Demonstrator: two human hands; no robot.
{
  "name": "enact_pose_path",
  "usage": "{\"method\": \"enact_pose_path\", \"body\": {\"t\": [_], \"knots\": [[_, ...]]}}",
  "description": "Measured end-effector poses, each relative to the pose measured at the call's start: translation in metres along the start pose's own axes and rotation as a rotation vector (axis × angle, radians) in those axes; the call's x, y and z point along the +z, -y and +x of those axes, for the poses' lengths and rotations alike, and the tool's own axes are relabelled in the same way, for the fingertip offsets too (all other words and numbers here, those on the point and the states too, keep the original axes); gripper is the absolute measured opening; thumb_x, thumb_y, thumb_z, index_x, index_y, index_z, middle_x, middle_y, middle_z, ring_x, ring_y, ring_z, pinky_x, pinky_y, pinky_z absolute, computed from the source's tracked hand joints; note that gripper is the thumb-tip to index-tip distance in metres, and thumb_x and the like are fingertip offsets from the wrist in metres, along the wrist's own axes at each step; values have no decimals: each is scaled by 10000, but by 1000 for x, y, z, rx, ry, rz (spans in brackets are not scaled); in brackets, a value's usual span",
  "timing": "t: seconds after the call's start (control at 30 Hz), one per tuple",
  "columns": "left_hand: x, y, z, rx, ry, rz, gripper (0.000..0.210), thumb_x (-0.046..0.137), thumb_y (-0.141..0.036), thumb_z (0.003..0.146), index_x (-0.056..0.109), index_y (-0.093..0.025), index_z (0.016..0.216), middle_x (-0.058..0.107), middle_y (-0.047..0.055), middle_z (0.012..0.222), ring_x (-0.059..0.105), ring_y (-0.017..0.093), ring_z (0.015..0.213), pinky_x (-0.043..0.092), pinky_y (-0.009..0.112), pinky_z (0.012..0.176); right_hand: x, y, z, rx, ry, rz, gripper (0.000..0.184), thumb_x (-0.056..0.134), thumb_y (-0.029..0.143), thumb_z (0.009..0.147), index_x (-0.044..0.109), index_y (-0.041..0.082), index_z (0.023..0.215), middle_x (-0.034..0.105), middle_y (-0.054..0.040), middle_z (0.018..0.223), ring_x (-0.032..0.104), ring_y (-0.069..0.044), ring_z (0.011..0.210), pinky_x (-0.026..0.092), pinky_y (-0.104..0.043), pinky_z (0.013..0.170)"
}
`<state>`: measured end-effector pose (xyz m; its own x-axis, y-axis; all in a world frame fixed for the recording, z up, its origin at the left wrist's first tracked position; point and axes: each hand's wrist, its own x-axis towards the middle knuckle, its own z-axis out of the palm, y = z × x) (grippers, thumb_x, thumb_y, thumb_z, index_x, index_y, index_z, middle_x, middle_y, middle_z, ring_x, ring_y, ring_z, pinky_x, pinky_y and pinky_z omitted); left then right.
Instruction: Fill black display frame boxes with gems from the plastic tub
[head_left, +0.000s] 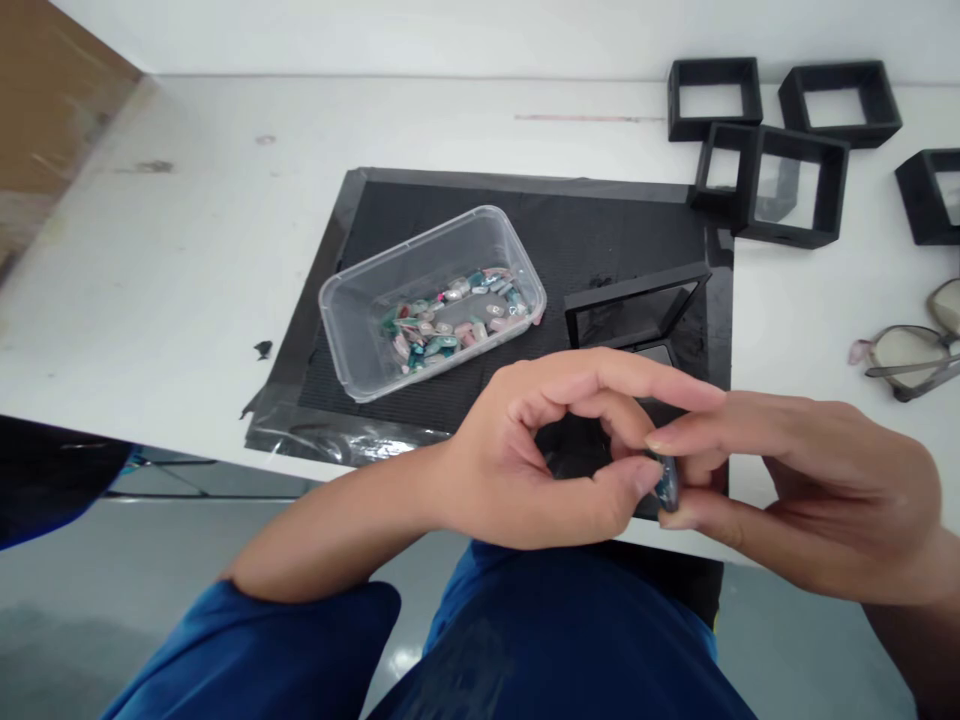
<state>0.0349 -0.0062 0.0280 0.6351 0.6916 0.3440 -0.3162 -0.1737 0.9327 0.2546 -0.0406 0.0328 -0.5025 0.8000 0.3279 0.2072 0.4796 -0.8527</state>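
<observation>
Clear plastic tub, ten o'clock of the hands; contains polished stone chips. Left hand: curled, pinching a glossy dark-blue piece over the mat's near edge. Black case, raised lid, twelve o'clock. Black rectangular frames, one o'clock. Right hand: grips the same piece. Eyeglasses, two o'clock.

Small dk. piece: partly hid. btw. L hand & R hand; exact shape can't be told.
Opened blk. case: lower part hid. behind L hand.
Pcs. in clear tub: too small to tell ea. one.
Glasses: cut off by R edge.
Far-R blk. frame: cut off there also.
R forearm: cut by pic. edge, lower R.
</observation>
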Motion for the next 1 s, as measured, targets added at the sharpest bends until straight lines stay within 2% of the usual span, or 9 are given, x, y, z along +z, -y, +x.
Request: {"method": "enact_pose_path", "body": {"t": [0.4, 0.7, 0.83, 1.0], "knots": [[-2, 5, -2, 21, -20, 73, 378, 729, -92, 890, 687, -192, 1252, 772, 38, 872, 770, 160, 790, 640, 259, 730, 3, -3, -1, -13, -44, -25, 326, 765, 216, 929, 701, 334, 1227, 706, 83, 742, 666, -101, 611, 578, -238, 576], [-1, 3, -1, -14, 36, -56, 342, 652, -79, 941, 666, -195, 1262, 762, 61, 899, 770, 190, 851, 644, 290, 710, 3, 1, 0, -38, -35, -33, 267, 750, 198, 951, 684, 245, 1206, 727, 83, 776, 674, -52, 662, 576, -174, 632], [-1, 3, -2, -25, 45, -58, 361, 646, -62, 931, 662, -185, 1270, 740, 51, 846, 771, 204, 847, 653, 324, 744, 3, 2, 0, -45, -28, -27, 265, 730, 174, 959, 675, 237, 1210, 752, 73, 809, 687, -38, 677, 575, -146, 644], [-1, 2, -3, -40, 44, -64, 356, 635, -85, 953, 648, -193, 1292, 759, 73, 967, 776, 199, 900, 662, 337, 812, 3, -1, -1, -8, -34, -9, 290, 773, 214, 933, 686, 256, 1207, 687, 92, 746, 668, -57, 643, 582, -185, 609]]}}
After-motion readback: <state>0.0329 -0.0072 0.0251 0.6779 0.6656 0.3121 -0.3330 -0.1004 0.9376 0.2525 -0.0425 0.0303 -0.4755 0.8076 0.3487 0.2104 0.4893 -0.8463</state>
